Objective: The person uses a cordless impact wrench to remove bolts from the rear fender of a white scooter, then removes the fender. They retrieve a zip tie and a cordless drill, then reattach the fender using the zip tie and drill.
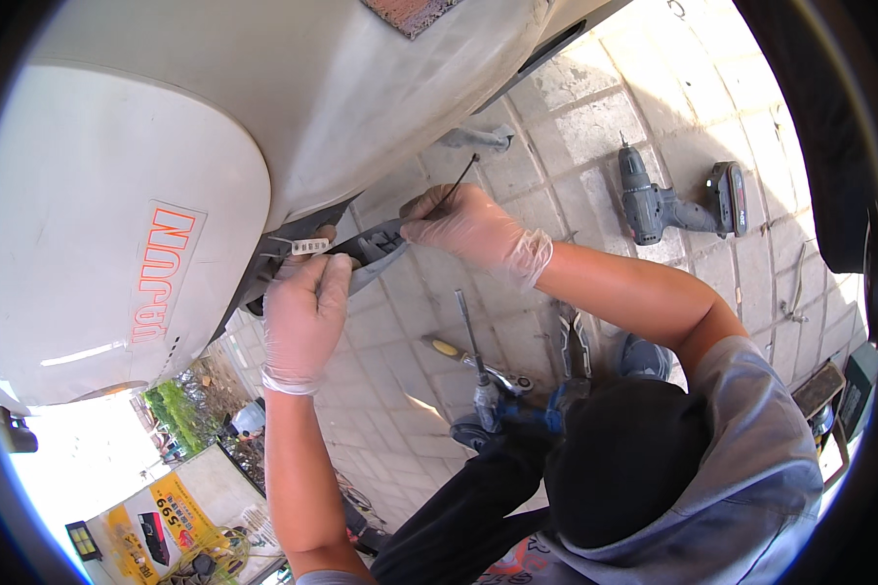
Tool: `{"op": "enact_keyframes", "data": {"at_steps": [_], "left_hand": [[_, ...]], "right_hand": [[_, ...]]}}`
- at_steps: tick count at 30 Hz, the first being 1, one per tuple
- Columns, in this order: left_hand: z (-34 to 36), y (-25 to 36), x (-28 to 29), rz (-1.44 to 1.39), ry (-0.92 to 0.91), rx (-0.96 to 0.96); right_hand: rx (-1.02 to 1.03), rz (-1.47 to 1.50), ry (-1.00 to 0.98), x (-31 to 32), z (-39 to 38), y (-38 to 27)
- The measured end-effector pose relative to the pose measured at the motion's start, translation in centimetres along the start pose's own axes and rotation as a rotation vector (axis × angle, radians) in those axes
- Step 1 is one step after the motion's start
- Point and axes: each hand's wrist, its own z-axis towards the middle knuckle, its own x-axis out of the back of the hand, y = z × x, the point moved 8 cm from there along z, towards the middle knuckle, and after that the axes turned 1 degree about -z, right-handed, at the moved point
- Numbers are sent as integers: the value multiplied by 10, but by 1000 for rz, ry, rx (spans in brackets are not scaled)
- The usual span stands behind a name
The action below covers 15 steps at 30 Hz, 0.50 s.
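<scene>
overhead, both gloved hands, left hand and right hand, crowd the scooter panel's edge.

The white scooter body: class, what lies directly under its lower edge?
Under the white scooter body, a grey panel shows, with a small white connector by the left hand. The right hand holds a thin black tool. Parts deeper inside are covered.

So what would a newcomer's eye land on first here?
The big white scooter body fills the upper left. Beneath its edge, two gloved hands work: the left hand by a small white connector, the right hand pinching a thin black tie. A grey drill lies on the paving, upper right.
</scene>
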Motion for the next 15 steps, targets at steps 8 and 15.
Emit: {"op": "enact_keyframes", "data": {"at_steps": [8,15], "left_hand": [[25,-71,-22,96,-354,509],[43,-68,-48,-65,-655,476]], "right_hand": [[32,-65,-89,1,9,2],[77,-59,-175,-1,12,-4]]}}
